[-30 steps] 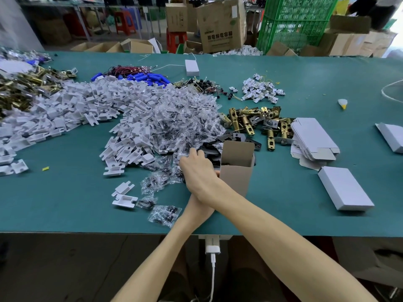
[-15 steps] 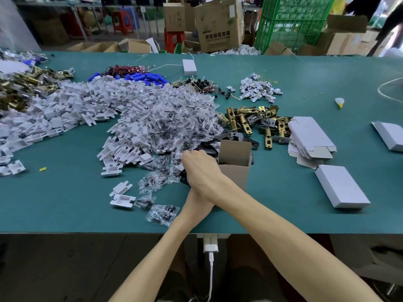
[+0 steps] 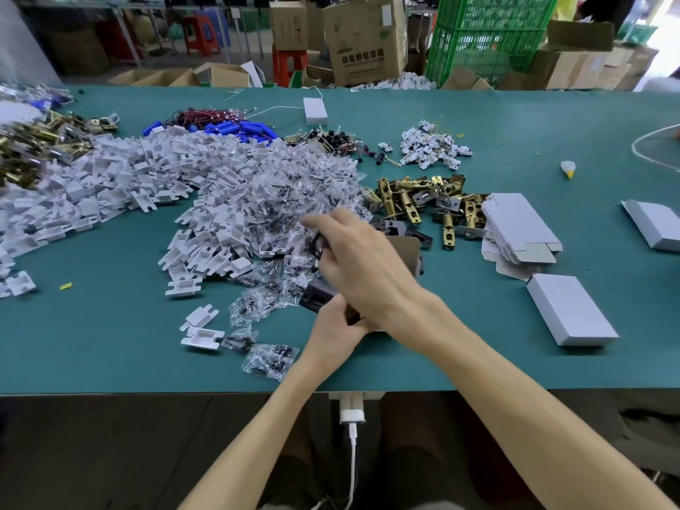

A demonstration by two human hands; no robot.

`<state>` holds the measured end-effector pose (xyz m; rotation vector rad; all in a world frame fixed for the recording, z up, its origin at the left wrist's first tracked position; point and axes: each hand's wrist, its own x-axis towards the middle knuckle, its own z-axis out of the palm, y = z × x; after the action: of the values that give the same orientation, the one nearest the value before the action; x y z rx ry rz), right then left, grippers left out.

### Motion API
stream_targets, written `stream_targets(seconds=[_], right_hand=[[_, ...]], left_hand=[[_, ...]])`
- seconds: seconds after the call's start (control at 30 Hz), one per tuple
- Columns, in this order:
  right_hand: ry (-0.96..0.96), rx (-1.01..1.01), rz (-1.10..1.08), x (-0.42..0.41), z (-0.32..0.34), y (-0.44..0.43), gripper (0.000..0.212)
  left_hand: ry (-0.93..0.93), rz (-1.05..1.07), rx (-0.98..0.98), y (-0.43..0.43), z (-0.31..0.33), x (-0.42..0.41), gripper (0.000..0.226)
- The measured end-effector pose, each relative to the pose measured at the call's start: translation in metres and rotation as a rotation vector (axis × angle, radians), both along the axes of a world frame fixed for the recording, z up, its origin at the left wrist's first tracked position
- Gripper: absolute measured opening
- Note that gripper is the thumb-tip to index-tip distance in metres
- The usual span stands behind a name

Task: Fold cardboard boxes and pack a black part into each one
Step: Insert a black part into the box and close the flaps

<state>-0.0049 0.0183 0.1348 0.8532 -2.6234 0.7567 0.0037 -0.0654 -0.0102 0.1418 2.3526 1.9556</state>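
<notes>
An open brown cardboard box stands near the table's middle, mostly hidden behind my right hand. My right hand reaches left across my left wrist and pinches a small black part over the pile of clear bags; the part is blurred. My left hand lies below it with fingers curled round another black part, a flat dark piece with a hole. My right forearm hides the box's lower end.
White plastic clips and clear bags of screws are heaped at left and centre. Brass latches lie behind the box. Flat white box blanks and closed white boxes lie to the right.
My right hand has lifted from beside the box and swung up and left over the bag pile with a black part. My left hand and a second black part have come into view.
</notes>
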Motion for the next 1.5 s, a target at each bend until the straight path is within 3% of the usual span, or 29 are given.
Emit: stream_targets(seconds=[0.1, 0.2, 0.53, 0.83, 1.1, 1.33, 1.5], right_hand=[[-0.051, -0.222, -0.045, -0.005, 0.01, 0.027, 0.023], [-0.075, -0.313, -0.142, -0.016, 0.013, 0.054, 0.017], [-0.073, -0.165, -0.136, -0.014, -0.009, 0.088, 0.015], [-0.113, -0.175, -0.088, -0.011, -0.016, 0.082, 0.016], [-0.109, -0.041, -0.156, -0.009, -0.01, 0.087, 0.021], [-0.112, 0.197, -0.131, -0.009, -0.009, 0.085, 0.026], [-0.075, 0.382, -0.112, -0.009, -0.008, 0.083, 0.043]], left_hand=[[0.023, 0.0, 0.045, -0.001, 0.003, 0.001, 0.036], [0.013, -0.004, 0.08, 0.0, 0.003, 0.002, 0.04], [0.007, -0.001, 0.081, 0.0, 0.005, 0.002, 0.043], [0.016, -0.008, 0.098, 0.0, 0.004, 0.002, 0.041], [0.014, -0.016, 0.115, -0.001, 0.002, 0.002, 0.042], [0.014, -0.017, 0.129, -0.001, 0.001, 0.001, 0.042], [0.018, -0.021, 0.118, -0.002, 0.001, 0.001, 0.043]])
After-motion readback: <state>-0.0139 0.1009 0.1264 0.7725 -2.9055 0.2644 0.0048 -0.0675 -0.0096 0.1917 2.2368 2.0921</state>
